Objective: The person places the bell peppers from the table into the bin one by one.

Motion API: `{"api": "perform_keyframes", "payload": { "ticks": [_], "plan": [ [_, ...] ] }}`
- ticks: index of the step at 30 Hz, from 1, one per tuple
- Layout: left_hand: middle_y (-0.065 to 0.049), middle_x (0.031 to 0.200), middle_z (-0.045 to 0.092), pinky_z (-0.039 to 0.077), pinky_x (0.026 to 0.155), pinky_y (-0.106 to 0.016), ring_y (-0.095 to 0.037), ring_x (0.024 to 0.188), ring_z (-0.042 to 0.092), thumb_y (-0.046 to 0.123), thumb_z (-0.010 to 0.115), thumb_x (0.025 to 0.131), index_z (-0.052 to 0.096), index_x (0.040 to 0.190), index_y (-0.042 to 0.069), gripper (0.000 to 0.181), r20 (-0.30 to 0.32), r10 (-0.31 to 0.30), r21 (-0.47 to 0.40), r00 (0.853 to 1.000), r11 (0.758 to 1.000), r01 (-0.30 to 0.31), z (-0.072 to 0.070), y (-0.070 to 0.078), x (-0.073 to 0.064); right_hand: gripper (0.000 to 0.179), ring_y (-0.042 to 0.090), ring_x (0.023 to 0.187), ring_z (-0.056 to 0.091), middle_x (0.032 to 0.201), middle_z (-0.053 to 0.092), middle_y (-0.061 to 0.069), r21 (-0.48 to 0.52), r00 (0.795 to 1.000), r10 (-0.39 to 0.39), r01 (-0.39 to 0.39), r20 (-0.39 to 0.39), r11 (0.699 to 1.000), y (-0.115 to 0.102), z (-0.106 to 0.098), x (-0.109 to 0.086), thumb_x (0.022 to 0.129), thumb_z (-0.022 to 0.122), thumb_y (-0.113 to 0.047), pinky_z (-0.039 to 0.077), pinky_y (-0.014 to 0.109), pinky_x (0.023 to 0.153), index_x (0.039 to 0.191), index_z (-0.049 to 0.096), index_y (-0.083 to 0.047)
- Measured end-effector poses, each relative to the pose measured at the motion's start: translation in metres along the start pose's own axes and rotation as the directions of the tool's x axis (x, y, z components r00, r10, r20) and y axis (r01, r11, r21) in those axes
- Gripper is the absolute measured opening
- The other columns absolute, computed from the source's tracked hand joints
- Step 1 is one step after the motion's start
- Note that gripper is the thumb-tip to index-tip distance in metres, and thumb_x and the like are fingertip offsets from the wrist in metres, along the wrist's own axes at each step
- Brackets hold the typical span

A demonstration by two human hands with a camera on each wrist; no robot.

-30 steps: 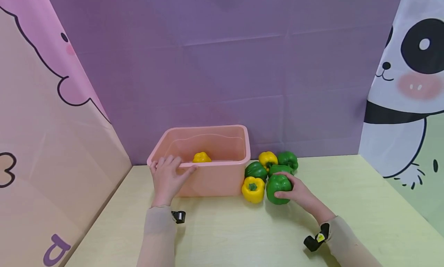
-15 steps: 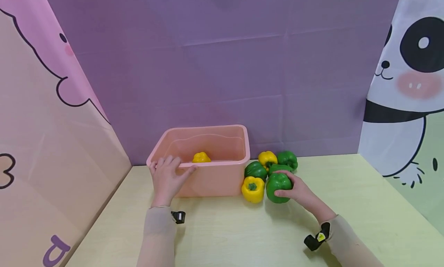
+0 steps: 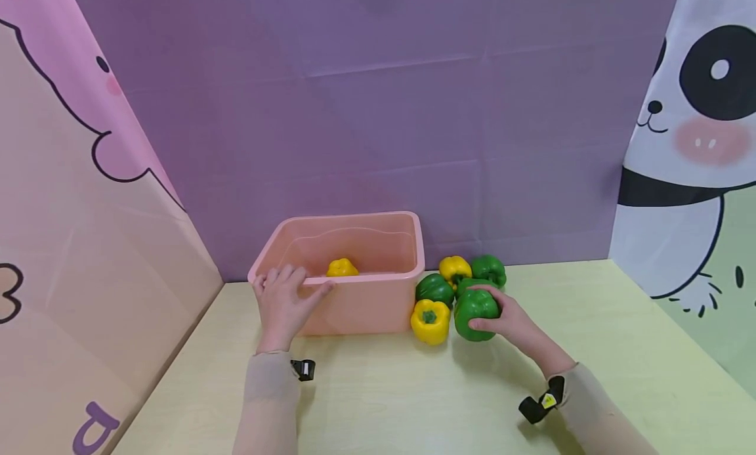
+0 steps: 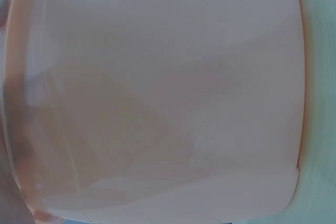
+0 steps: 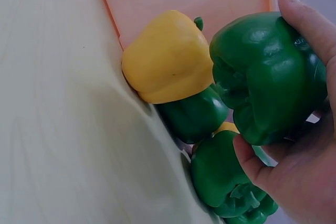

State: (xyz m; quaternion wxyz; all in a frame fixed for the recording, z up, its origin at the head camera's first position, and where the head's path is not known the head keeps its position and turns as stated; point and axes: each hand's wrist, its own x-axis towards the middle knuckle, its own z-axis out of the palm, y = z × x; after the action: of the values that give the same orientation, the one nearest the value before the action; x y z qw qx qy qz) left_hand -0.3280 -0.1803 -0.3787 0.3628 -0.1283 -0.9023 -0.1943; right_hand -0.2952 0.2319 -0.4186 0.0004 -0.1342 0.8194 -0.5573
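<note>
My right hand (image 3: pixel 509 318) holds a green bell pepper (image 3: pixel 474 316), with the thumb on its near side and fingers over the top. In the right wrist view this green bell pepper (image 5: pixel 265 77) is raised off the table. My left hand (image 3: pixel 286 307) grips the front rim of a pink plastic bin (image 3: pixel 360 307) near its left corner. Inside the bin, a yellow bell pepper (image 3: pixel 342 268) shows over the rim. A second yellow pepper (image 3: pixel 430 322) stands beside the bin, left of my right hand.
Behind the held pepper, more peppers cluster against the bin's right side: a green one (image 3: pixel 434 289), a yellow one (image 3: pixel 455 269) and a green one (image 3: pixel 489 270) at the back. A purple cloth (image 3: pixel 378 113) hangs behind the pale table (image 3: pixel 378 396).
My right hand has raised the green pepper slightly. The left hand stays on the bin's rim, and the bin and other peppers have not moved.
</note>
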Motion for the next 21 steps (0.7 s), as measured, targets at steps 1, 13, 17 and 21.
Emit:
{"api": "perform_keyframes", "payload": {
  "ticks": [1,13,17,21],
  "plan": [
    [-0.002,0.082,0.049,0.019,0.092,-0.056,-0.028,0.087,0.042,0.061,0.067,0.081,0.057,0.083,0.014,0.048,-0.002,0.002,0.001,1.0,1.0,-0.002,0.0001,-0.0002,0.0001,0.07,0.036,0.107,0.052,0.129,0.048,0.025,0.004,1.0,0.0,0.0,0.0,1.0,-0.0005,-0.0004,-0.0002,0.08,0.081,-0.024,0.049,0.043,0.084,0.137,0.045,-0.007],
    [-0.001,0.08,0.047,0.019,0.091,-0.055,-0.027,0.085,0.042,0.061,0.066,0.081,0.055,0.083,0.014,0.049,-0.005,0.01,-0.001,1.0,1.0,-0.01,-0.0004,0.0,0.0001,0.069,0.034,0.105,0.052,0.129,0.047,0.024,0.059,1.0,-0.002,0.002,0.002,0.998,-0.004,-0.004,-0.0025,0.08,0.08,-0.02,0.049,0.038,0.083,0.138,0.044,-0.006],
    [-0.001,0.079,0.047,0.019,0.091,-0.055,-0.026,0.085,0.042,0.062,0.066,0.081,0.055,0.082,0.014,0.049,-0.008,0.013,-0.005,1.0,1.0,-0.013,-0.0002,-0.0004,0.0,0.069,0.035,0.105,0.052,0.13,0.046,0.025,0.074,1.0,-0.006,0.006,0.008,0.997,-0.0051,-0.0045,-0.0021,0.081,0.08,-0.019,0.049,0.038,0.083,0.138,0.044,-0.005],
    [-0.001,0.08,0.047,0.019,0.092,-0.056,-0.027,0.086,0.043,0.062,0.065,0.081,0.055,0.083,0.014,0.049,-0.005,0.012,-0.011,1.0,1.0,-0.012,0.0002,-0.0004,0.0001,0.069,0.035,0.106,0.052,0.131,0.045,0.025,0.084,1.0,-0.005,0.005,0.0,0.996,-0.0062,-0.0063,-0.0021,0.081,0.079,-0.019,0.049,0.038,0.083,0.139,0.043,-0.007]
  ]
}}
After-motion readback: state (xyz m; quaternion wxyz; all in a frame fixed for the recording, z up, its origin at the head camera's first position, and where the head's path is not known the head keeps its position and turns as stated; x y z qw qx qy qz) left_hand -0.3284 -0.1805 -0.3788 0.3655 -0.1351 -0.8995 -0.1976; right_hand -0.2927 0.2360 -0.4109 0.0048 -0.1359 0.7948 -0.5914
